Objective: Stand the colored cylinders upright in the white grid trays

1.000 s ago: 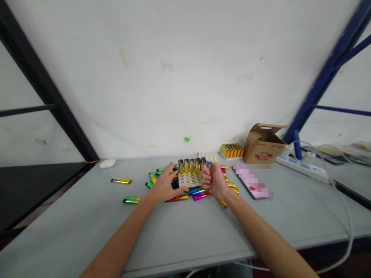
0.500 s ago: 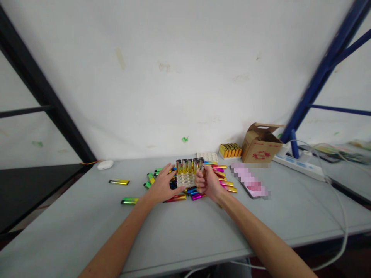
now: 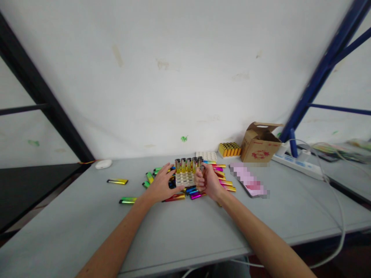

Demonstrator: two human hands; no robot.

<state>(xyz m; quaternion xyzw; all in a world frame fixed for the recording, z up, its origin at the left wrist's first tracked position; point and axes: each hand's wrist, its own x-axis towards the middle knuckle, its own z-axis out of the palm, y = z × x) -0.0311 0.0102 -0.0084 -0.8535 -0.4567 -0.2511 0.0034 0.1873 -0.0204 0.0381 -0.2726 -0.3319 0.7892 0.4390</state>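
In the middle of the table a white tray with round holes [image 3: 183,180] holds a back row of several upright lighters [image 3: 182,165], yellowish with dark metal tops. My left hand [image 3: 161,185] is open at the tray's left side, fingers spread, thumb by its front edge; whether it presses on the tray I cannot tell. My right hand [image 3: 207,180] is closed in a fist at the tray's right side, around a lighter [image 3: 202,168] whose metal top shows above the fingers. Loose shiny lighters [image 3: 198,195] in several colours lie around the tray, partly hidden by both hands.
Single lighters [image 3: 117,181] lie at left, near a white case [image 3: 103,164]. Behind are another white holed tray [image 3: 206,156], a filled tray of orange lighters [image 3: 230,149] and an open cardboard box [image 3: 260,144]. A pink phone [image 3: 247,179], power strip [image 3: 298,166] and cable are at right.
The view has shifted very slightly. Both hands keep the same pose beside the tray, and the lighters lie as before.
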